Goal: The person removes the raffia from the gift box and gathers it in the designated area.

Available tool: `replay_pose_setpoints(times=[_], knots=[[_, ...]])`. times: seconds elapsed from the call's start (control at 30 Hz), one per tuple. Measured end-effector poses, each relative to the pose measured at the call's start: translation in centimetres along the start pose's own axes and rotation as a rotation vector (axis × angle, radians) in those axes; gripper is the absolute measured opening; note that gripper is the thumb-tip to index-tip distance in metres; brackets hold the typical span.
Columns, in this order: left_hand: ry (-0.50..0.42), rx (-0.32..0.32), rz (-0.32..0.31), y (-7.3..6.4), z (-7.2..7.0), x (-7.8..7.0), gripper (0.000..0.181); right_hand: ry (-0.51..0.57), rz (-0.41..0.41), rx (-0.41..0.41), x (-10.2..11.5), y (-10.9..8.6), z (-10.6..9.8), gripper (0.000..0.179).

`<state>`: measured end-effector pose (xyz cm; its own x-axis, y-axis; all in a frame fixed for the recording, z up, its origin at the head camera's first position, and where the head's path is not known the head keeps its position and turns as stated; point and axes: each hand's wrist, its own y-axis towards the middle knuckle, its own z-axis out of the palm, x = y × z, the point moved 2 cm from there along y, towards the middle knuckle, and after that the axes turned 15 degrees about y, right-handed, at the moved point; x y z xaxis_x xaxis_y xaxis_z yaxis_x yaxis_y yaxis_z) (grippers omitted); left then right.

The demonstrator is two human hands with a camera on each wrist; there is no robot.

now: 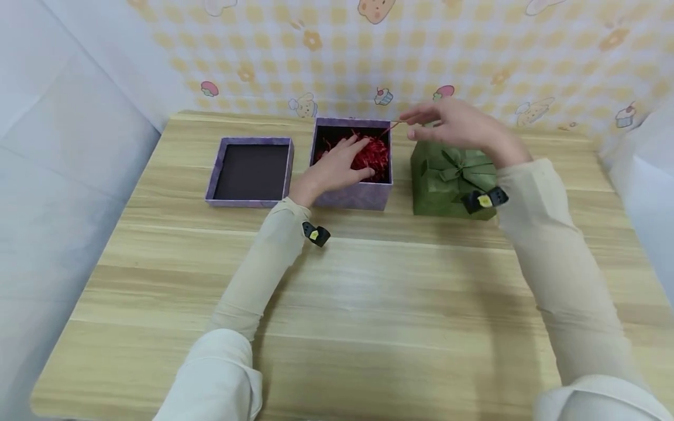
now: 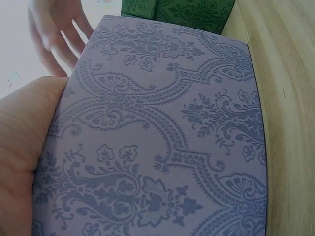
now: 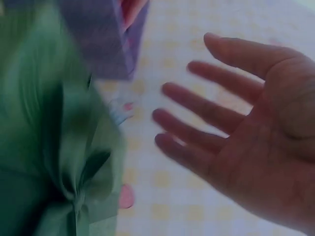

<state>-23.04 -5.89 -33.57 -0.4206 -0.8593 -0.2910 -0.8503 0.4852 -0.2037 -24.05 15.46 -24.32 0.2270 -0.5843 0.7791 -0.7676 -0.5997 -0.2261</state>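
Observation:
A purple patterned box (image 1: 350, 196) stands open at the back of the table, holding red shredded paper (image 1: 375, 159). Over its front rim reaches my left hand (image 1: 339, 165), fingers spread and resting on the shreds. In the left wrist view the box's patterned side (image 2: 157, 128) fills most of the picture. My right hand (image 1: 455, 124) hovers above the green gift box (image 1: 439, 196) with its bow, fingers extended. A thin red strand runs from the shreds toward its fingertips; whether it touches them I cannot tell. The right wrist view shows the palm (image 3: 261, 147) holding nothing visible.
Left of the purple box lies its shallow lid (image 1: 250, 202), dark inside facing up. A yellow checked cloth (image 1: 253, 52) hangs behind the wooden table (image 1: 358, 304). White sheeting (image 1: 58, 175) flanks the table on both sides.

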Motion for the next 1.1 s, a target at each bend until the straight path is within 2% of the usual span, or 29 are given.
replay_pose_setpoints(times=[0.2,0.3,0.43,0.7,0.83,0.97,1.1], knots=[[0.009,-0.023,0.019,-0.1,0.0,-0.3,0.069,0.058,0.047,0.105,-1.6,3.3,-1.5,0.058],[0.008,-0.025,0.024,-0.2,-0.1,-0.4,0.068,0.036,0.085,0.161,-1.7,4.7,-1.8,0.058],[0.003,-0.020,0.025,-0.4,-0.1,-0.5,0.069,0.043,0.105,0.195,-1.6,6.0,-1.8,0.055],[0.017,-0.041,0.042,-0.4,0.4,-0.9,0.069,0.128,0.096,0.169,-3.6,6.9,-1.1,0.052],[0.019,-0.038,0.035,-0.6,0.3,-0.9,0.069,0.150,0.112,0.153,-4.0,6.9,-1.0,0.053],[0.016,-0.014,-0.018,-0.8,0.2,-0.8,0.071,0.181,0.111,0.132,-4.2,7.0,-0.9,0.055],[0.008,0.022,-0.084,-0.8,0.1,-0.7,0.075,0.224,0.073,0.093,-4.3,7.2,-0.8,0.056]])
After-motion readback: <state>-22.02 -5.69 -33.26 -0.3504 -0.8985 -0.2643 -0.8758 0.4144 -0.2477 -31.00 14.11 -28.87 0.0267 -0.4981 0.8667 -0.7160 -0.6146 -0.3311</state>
